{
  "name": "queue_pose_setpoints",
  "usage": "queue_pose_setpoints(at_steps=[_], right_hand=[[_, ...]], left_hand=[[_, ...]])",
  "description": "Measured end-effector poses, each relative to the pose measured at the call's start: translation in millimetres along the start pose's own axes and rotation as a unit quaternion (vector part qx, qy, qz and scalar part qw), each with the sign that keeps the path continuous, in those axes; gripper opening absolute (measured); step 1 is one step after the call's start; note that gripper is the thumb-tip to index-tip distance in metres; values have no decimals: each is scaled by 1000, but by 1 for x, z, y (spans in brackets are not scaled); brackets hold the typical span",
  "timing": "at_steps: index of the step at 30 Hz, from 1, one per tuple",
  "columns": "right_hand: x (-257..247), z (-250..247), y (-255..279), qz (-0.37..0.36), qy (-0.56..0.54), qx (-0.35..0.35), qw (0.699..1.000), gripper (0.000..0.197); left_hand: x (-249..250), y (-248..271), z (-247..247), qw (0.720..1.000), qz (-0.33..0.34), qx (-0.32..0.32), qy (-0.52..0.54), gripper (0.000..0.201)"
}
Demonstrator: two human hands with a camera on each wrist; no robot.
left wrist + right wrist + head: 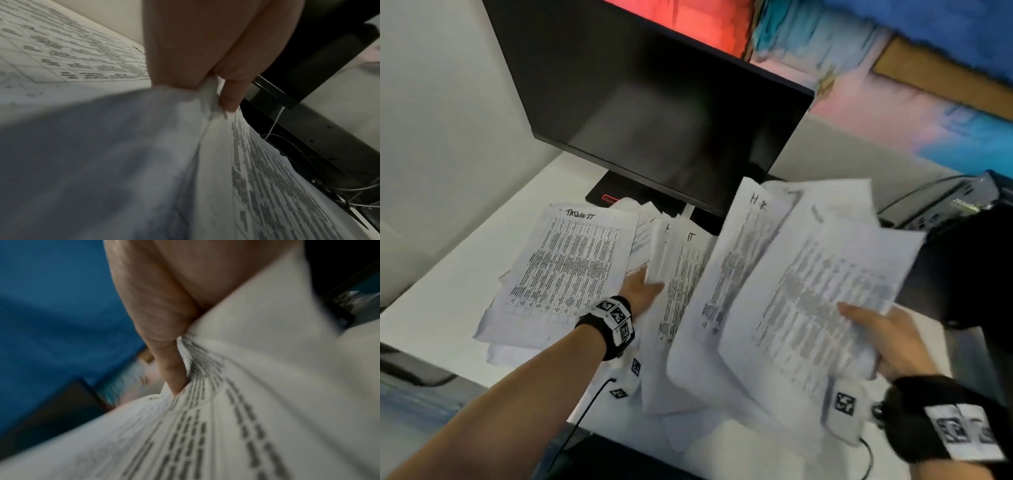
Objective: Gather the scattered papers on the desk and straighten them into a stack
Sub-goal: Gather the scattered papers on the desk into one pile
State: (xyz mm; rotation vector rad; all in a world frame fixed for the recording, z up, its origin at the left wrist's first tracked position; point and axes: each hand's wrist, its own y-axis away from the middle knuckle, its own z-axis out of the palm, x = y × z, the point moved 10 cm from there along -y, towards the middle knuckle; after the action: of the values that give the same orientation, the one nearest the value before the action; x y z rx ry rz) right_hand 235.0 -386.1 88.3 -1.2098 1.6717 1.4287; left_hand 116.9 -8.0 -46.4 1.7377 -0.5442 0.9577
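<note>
You're about midway: a loose fan of sheets point(801, 274) is already lifted in your right hand point(890, 342), fingers point(164, 353) pinching its near edge, but nothing is squared. More papers point(571, 263) lie overlapping on the tabletop point(448, 308) before the monitor point(654, 120). Your left hand point(642, 291) reaches forward, fingers point(230, 97) gripping a bunched sheet point(657, 260) there.

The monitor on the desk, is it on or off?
Off, it seems. The monitor has a dark, blank screen in the head view, showing only faint reflections above the scattered papers.
</note>
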Motion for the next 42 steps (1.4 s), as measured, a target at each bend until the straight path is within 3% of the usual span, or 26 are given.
queue_pose_setpoints(at_steps=[3,5,8,10,11,13,14,16,19,21,24,27,29,32,34,36,37,42], right_hand=[[83,39,-16,94,67,-32,993,72],[119,69,-12,133,105,-59,984,98],[148,97,-11,144,113,-81,980,93],[148,110,-9,139,115,-109,978,100],[148,108,-11,135,113,-112,978,96],[138,101,-7,129,80,-119,981,67],[136,94,-7,127,57,-123,983,68],[129,80,-7,113,12,-110,987,101],[109,73,-6,97,-115,-129,980,113],[78,81,0,73,-153,-140,975,96],[-5,91,17,-79,-155,-136,975,45],[-80,85,44,-239,-136,-74,958,34],[-103,83,58,-295,-129,-66,945,35],[-105,92,59,-293,-81,-83,949,30],[-92,104,53,-275,-30,-86,957,36],[-72,114,39,-248,-34,-97,963,23],[-62,119,32,-231,-27,-100,967,16],[-34,130,12,-191,-30,-80,978,19]], left_hand=[[-3,8,4,997,-36,-11,61,105],[-1,13,13,996,-35,-39,67,117],[-2,20,38,994,-33,-100,35,95],[-3,21,45,996,-37,-79,-23,75],[0,20,44,996,-32,-60,-49,68],[11,21,46,996,-3,-64,-59,58],[20,24,48,995,17,-84,-50,55],[38,33,50,989,60,-134,-37,53],[72,57,40,977,129,-166,27,47],[93,73,30,970,166,-166,70,45],[132,93,14,959,239,-134,78,39],[175,109,-7,942,320,-78,62,35],[195,118,-22,929,359,-45,72,38],[207,125,-35,916,388,-17,106,44],[205,118,-35,913,393,3,107,53],[198,106,-31,918,380,18,108,57],[193,100,-29,924,367,30,108,55],[181,83,-24,938,328,64,91,43]])
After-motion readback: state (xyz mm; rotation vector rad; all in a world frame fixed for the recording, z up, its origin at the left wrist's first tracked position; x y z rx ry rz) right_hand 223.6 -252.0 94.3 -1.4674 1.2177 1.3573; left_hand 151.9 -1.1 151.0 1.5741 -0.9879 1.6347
